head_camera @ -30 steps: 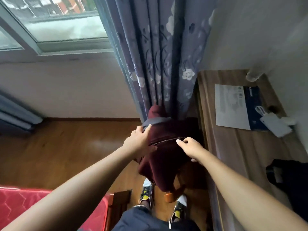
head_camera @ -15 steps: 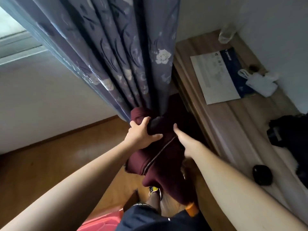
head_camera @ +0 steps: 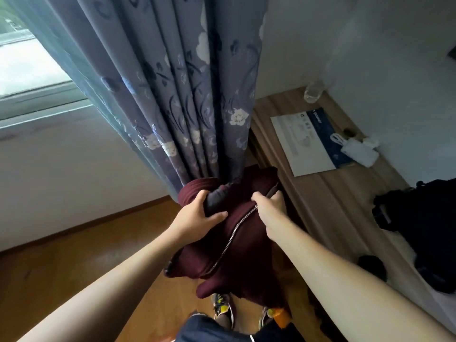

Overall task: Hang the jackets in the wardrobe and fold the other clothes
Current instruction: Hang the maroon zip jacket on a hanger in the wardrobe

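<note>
Jacket [head_camera: 241, 255] hangs against the curtain [head_camera: 172, 95] foot, with the worktop [head_camera: 333, 193] edge just right of the curtain and floor [head_camera: 86, 255] to its left. Our left hand [head_camera: 197, 218] fingers grasp the collar; our right hand [head_camera: 269, 206] fingers pinch the zipper edge.

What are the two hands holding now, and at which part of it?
Both hold the dark red jacket. The left hand grips bunched cloth near its ribbed edge; the right hand grips the front by the top of the zipper.
</note>
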Tool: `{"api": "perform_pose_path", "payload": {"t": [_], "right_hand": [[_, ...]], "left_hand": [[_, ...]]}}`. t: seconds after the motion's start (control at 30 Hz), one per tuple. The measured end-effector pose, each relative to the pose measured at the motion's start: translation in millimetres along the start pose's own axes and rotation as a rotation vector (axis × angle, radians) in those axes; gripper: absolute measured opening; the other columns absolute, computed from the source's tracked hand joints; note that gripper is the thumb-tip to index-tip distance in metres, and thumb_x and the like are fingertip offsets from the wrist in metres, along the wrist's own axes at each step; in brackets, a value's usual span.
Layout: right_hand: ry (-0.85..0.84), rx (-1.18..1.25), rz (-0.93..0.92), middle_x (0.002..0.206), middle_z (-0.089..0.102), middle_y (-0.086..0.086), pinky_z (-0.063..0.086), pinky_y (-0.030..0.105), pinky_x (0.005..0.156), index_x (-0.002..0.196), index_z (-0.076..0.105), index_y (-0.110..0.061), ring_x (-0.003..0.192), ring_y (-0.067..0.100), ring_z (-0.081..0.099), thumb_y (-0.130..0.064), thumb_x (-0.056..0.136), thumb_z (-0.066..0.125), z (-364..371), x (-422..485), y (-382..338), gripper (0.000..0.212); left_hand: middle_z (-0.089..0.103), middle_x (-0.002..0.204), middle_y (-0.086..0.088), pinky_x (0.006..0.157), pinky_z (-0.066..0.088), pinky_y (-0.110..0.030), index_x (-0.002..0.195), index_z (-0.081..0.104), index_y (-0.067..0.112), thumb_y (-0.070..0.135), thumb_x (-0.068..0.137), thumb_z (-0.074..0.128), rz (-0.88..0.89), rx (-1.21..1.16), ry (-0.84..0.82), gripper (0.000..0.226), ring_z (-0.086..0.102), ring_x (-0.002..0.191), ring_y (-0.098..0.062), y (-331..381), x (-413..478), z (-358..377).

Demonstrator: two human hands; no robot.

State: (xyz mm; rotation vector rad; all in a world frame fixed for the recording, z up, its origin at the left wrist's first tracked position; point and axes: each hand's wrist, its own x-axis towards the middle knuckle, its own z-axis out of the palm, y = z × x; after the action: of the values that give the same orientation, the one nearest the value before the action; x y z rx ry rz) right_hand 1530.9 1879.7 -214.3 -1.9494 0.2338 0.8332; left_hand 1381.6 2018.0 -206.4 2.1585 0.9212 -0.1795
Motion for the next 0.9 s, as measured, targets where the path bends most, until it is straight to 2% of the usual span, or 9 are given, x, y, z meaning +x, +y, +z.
{"api": "perform_pose_path", "payload": {"t": [0.07,0.13,0.23,0.33,0.43,0.57,0.67,0.8,0.9], "right_hand": [[-0.026,0.028,-0.069,0.127,0.056,0.0,0.036,0.029,0.088,0.139,0.045,-0.009,0.1,0.018,0.05,-0.025,0.087,0.068,-1.3,-19.4,-17.6,0.059],[-0.069,0.052,-0.124,0.126,0.058,0.002,0.035,0.028,0.089,0.147,0.039,-0.008,0.096,0.015,0.05,-0.024,0.087,0.068,-2.1,-38.0,-34.1,0.068],[-0.153,0.076,-0.235,0.095,0.063,0.002,0.04,0.03,0.086,0.141,0.044,-0.007,0.076,0.01,0.056,-0.024,0.083,0.07,-4.1,-68.4,-54.8,0.066],[-0.257,0.098,-0.361,0.126,0.065,0.014,0.048,0.042,0.102,0.129,0.048,-0.012,0.106,0.023,0.062,-0.036,0.064,0.074,-3.6,-104.3,-67.7,0.074],[-0.408,0.097,-0.481,0.14,0.059,0.016,0.046,0.054,0.109,0.141,0.044,-0.01,0.127,0.037,0.058,-0.042,0.054,0.075,-1.3,-137.8,-69.6,0.098],[-0.641,0.02,-0.623,0.135,0.062,0.016,0.048,0.059,0.106,0.138,0.046,-0.018,0.116,0.031,0.061,-0.043,0.056,0.079,3.6,-196.5,-58.2,0.092],[-0.824,-0.059,-0.672,0.126,0.067,0.006,0.051,0.047,0.103,0.143,0.044,-0.022,0.112,0.022,0.064,-0.043,0.058,0.076,2.4,-254.9,-39.1,0.093],[-1.072,-0.148,-0.702,0.105,0.071,0.003,0.059,0.042,0.088,0.126,0.054,-0.02,0.085,0.014,0.07,-0.031,0.069,0.075,3.5,-325.1,6.8,0.062],[-1.219,-0.208,-0.704,0.098,0.073,0.002,0.059,0.042,0.084,0.112,0.059,-0.021,0.083,0.015,0.069,-0.026,0.072,0.077,8.5,-377.5,54.2,0.044]], "left_hand": [[0.064,0.096,0.007,0.075,0.042,-0.029,0.11,0.046,0.031,0.06,0.08,0.075,0.018,-0.043,0.087,0.051,0.063,0.088,-0.017,6.3,-20.1,-15.2],[0.066,0.095,0.011,0.077,0.046,-0.03,0.109,0.049,0.031,0.059,0.079,0.076,0.017,-0.093,0.184,0.049,0.063,0.088,-0.013,14.4,-42.4,-29.5],[0.068,0.095,0.017,0.082,0.05,-0.029,0.108,0.051,0.033,0.058,0.078,0.078,0.005,-0.192,0.319,0.047,0.065,0.089,-0.004,24.3,-81.7,-43.6],[0.069,0.091,0.022,0.079,0.048,-0.023,0.105,0.052,0.04,0.057,0.078,0.078,-0.017,-0.31,0.459,0.041,0.064,0.087,0.007,31.8,-131.2,-47.2],[0.07,0.097,0.024,0.082,0.05,-0.024,0.109,0.054,0.043,0.05,0.081,0.079,-0.034,-0.446,0.602,0.039,0.067,0.091,0.005,35.7,-188.0,-38.0],[0.073,0.105,0.009,0.093,0.056,-0.041,0.116,0.058,0.036,0.048,0.08,0.08,-0.073,-0.627,0.803,0.043,0.07,0.099,-0.009,33.7,-266.8,-13.9],[0.073,0.106,0.002,0.095,0.055,-0.045,0.114,0.061,0.032,0.052,0.074,0.079,-0.13,-0.704,0.982,0.049,0.07,0.1,-0.016,28.4,-331.6,6.3],[0.074,0.11,0.002,0.097,0.055,-0.043,0.115,0.063,0.033,0.047,0.077,0.078,-0.239,-0.724,1.197,0.043,0.07,0.104,-0.018,19.3,-422.6,39.4],[0.074,0.11,-0.003,0.098,0.055,-0.045,0.117,0.063,0.023,0.033,0.084,0.077,-0.335,-0.736,1.338,0.037,0.071,0.103,-0.021,16.0,-493.1,71.6]]}}
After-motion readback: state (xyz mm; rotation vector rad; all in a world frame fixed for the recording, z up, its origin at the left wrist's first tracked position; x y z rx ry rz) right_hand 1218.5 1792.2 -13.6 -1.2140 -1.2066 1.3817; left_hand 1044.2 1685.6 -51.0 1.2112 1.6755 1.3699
